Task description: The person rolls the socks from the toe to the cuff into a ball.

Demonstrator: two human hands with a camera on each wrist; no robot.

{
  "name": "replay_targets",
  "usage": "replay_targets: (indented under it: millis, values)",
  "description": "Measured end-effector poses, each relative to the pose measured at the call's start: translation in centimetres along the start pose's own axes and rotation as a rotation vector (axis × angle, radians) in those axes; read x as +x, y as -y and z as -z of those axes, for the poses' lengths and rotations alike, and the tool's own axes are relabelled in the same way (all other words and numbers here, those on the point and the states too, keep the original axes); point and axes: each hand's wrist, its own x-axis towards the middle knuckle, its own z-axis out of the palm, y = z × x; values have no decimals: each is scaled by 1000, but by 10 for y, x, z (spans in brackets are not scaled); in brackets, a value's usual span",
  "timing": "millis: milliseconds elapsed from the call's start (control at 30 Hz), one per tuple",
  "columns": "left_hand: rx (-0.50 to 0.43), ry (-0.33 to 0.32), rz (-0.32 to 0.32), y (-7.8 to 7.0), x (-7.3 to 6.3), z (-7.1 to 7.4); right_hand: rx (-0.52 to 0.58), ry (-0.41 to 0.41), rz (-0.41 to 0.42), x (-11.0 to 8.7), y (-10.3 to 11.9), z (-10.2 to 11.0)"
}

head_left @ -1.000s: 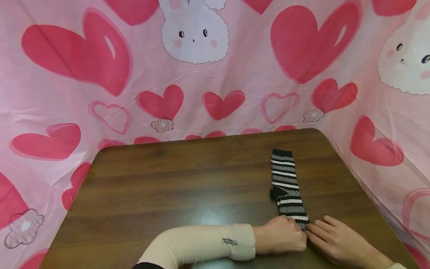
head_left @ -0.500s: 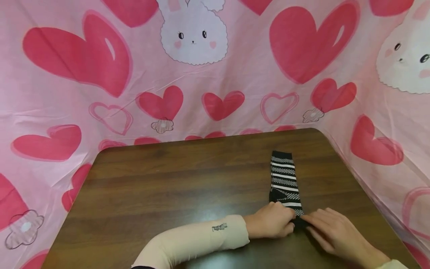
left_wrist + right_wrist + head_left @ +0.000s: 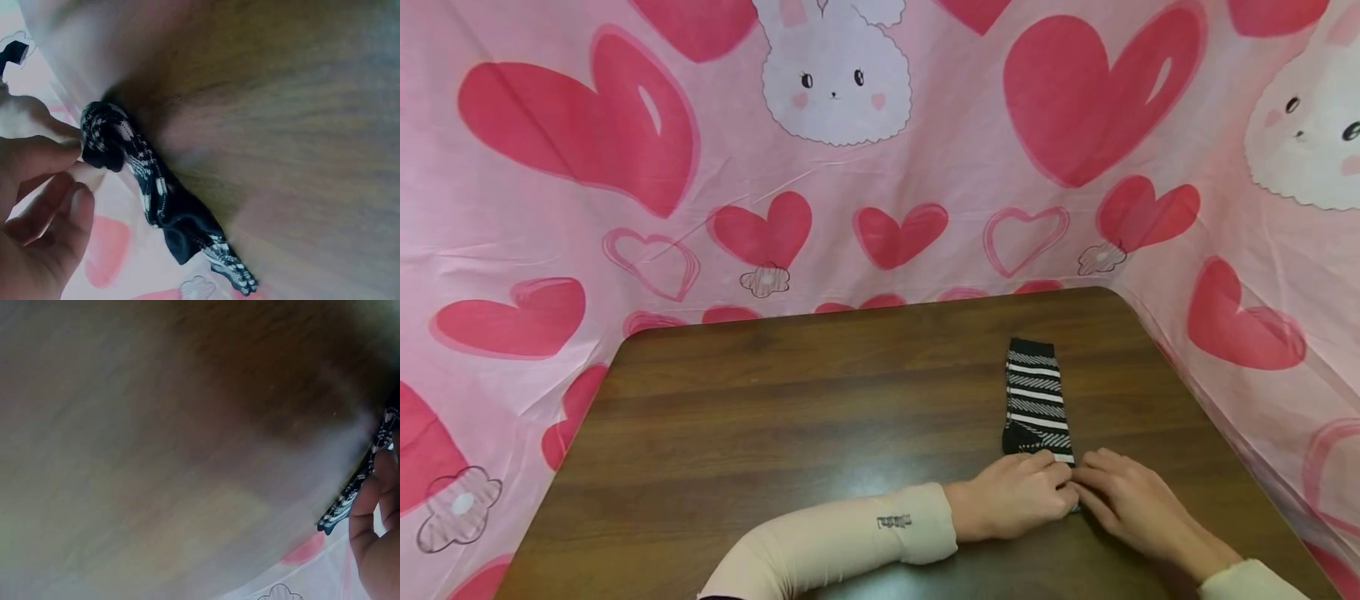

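Well, sock (image 3: 1036, 396): flat on table (image 3: 775, 442), near end rolled
Left hand (image 3: 1021, 496): fingers bent, pinching that end
Right hand (image 3: 1135, 504): likewise pinching it

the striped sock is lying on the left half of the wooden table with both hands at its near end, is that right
Not quite: the head view shows the striped sock lying on the right half of the wooden table, not the left. The left hand and right hand are indeed both at its near end.
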Motion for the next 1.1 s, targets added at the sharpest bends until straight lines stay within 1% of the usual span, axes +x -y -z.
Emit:
replay_targets:
  millis: [67, 100, 200, 267, 333, 433, 567, 667, 800, 1000, 1100]
  values:
    - [35, 29, -41, -2, 0, -1, -6, 1, -28, 1, 0, -2]
    - [39, 55, -54, -2, 0, -1, -2, 1, -44, 1, 1, -3]
    - [20, 142, -75, -4, 1, -1, -12, -4, -70, 1, 3, -3]
    - [2, 184, -80, -5, 1, -2, -30, -21, -58, 1, 3, -2]
    - [-7, 208, -78, -6, 2, -3, -46, -37, -29, 1, 3, -1]
    - [-15, 219, -59, -6, 3, -3, -42, -76, 66, 0, 2, 2]
    - [-20, 221, -31, -6, 5, -4, -35, -99, 219, -5, 0, 4]
    - [-27, 223, -14, -5, 5, -3, -67, -95, 276, -8, -1, 2]
    - [-40, 225, 5, -5, 7, -2, -99, -91, 275, -10, -1, 0]
    - [-61, 234, 30, -8, 9, -5, -107, -107, 282, -10, -1, -2]
    - [-93, 233, 60, -8, 10, -7, -109, -116, 284, -10, 0, -3]
